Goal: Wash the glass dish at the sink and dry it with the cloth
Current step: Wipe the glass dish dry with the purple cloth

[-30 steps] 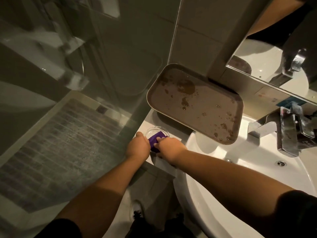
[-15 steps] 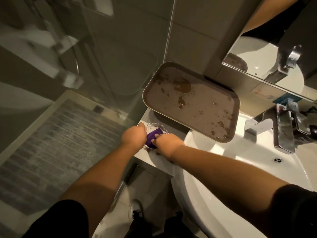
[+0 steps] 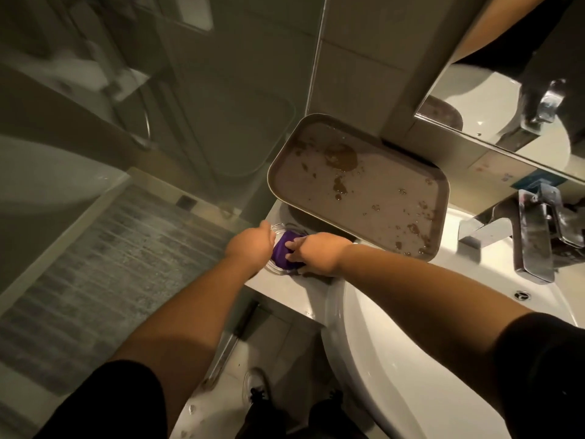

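Note:
A small round clear glass dish (image 3: 278, 268) rests on the white counter ledge left of the sink. My left hand (image 3: 251, 245) grips its left rim. A purple cloth (image 3: 281, 250) lies bunched inside the dish, and my right hand (image 3: 316, 252) presses down on it with the fingers curled over it. Most of the dish is hidden under the cloth and both hands.
A brown tray (image 3: 364, 188) dotted with water leans behind the hands, partly over the white sink basin (image 3: 373, 359). A chrome tap (image 3: 531, 229) stands at the right below a mirror (image 3: 506, 90). A glass shower wall (image 3: 158, 122) is on the left.
The hands stay on the dish and cloth at the ledge. My right hand's fingers have shifted over the cloth, which now covers more of the dish. The camera has drifted slightly.

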`<state>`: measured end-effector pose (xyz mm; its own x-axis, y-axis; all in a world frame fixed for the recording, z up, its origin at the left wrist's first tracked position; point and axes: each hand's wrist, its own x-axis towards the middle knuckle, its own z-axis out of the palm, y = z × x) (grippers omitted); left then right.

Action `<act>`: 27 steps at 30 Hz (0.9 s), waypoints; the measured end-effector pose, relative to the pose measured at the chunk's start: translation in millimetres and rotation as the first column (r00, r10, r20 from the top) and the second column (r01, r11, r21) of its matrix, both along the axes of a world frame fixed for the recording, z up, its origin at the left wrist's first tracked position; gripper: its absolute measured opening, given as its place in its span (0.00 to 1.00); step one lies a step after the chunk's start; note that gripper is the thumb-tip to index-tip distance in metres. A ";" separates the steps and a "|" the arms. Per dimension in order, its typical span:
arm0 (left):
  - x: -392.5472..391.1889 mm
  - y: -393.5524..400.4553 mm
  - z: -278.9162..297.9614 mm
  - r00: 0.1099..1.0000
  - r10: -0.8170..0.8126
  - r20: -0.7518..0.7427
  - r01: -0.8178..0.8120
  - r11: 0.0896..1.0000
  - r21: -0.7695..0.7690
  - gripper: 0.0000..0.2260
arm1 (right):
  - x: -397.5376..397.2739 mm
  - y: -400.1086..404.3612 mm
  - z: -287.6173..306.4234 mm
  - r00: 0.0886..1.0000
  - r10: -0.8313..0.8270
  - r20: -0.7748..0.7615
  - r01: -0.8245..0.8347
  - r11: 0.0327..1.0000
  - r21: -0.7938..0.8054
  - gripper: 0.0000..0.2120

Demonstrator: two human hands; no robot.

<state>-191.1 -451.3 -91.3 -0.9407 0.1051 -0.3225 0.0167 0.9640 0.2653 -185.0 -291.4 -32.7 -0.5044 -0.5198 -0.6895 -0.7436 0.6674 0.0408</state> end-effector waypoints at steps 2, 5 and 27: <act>-2.3 0.7 -0.8 0.999 -0.049 0.002 0.049 0.996 -0.071 0.09 | 1.5 -2.3 0.6 1.000 -0.003 0.000 0.003 1.000 0.021 0.25; 1.4 2.6 -2.6 1.000 -0.014 -0.009 0.013 0.994 -0.105 0.09 | 4.4 -10.8 0.0 0.994 -0.104 0.035 0.102 0.993 0.060 0.26; 0.4 2.1 -2.2 1.000 -0.025 0.006 0.025 0.998 -0.062 0.08 | 4.0 -4.4 -0.7 0.999 -0.050 0.008 0.050 0.999 0.020 0.26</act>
<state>-190.6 -449.2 -93.5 -0.9365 0.1080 -0.3337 0.0398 0.9780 0.2048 -181.0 -295.8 -33.4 -0.5233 -0.4803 -0.7039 -0.7099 0.7027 0.0483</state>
